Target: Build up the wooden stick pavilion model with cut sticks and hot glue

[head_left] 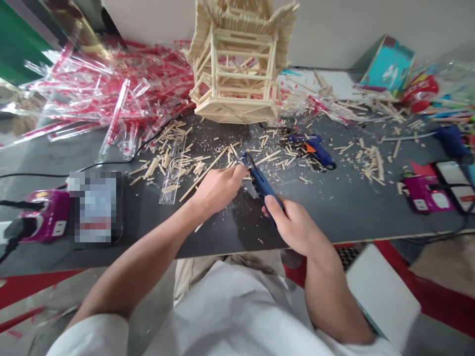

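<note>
My right hand point(297, 225) is closed round the handles of blue cutting pliers point(258, 178), whose jaws point up and left. My left hand point(218, 188) is pinched on a thin wooden stick point(206, 170) and holds its end at the pliers' jaws. The stick runs down-left across the dark table point(334, 207). Behind them stands a tall model house point(237, 64) built of pale sticks. Cut stick pieces point(166, 158) lie scattered around both hands.
A clear ruler point(174, 173) lies left of my left hand. A blue and orange glue gun point(315, 148) rests to the right. Red and clear plastic wrappers point(111, 94) pile up at the back left. Purple power strips point(44, 217) point(426, 195) sit at both ends, a phone point(94, 207) at the left.
</note>
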`<state>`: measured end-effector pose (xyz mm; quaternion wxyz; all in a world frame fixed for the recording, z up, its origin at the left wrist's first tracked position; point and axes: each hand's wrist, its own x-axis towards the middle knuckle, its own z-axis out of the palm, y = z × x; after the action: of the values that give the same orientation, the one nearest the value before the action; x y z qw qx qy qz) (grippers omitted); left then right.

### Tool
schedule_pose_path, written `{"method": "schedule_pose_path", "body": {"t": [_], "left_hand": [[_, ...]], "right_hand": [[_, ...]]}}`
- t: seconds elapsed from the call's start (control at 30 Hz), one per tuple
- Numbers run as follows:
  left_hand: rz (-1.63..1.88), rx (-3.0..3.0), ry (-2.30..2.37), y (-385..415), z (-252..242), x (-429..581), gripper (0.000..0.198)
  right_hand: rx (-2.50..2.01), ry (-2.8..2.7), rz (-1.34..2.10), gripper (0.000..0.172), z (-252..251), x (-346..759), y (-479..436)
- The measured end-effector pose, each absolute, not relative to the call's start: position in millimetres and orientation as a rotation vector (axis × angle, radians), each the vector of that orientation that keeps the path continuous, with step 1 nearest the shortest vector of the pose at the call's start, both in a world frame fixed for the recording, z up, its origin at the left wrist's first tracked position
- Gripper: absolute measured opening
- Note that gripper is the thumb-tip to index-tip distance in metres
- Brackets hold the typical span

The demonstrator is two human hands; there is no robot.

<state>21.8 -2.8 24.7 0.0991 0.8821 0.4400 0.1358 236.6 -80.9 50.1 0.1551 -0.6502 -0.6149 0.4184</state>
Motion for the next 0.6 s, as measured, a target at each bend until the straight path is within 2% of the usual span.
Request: {"method": "schedule_pose_path", "body": {"t": [0.2,0.6], "left_hand": [[0.265,2.596,1.357,1.2,21.3,21.3,0.023],[-0.054,2.685,1.364,-5.3,33.0,25.4,0.026]], "right_hand": [[-1.876,-1.817,1.149,0.063,43.9,232.7,-72.4],[-1.873,-1.944,1.268,0.065,49.5,245.8,-67.2]]}}
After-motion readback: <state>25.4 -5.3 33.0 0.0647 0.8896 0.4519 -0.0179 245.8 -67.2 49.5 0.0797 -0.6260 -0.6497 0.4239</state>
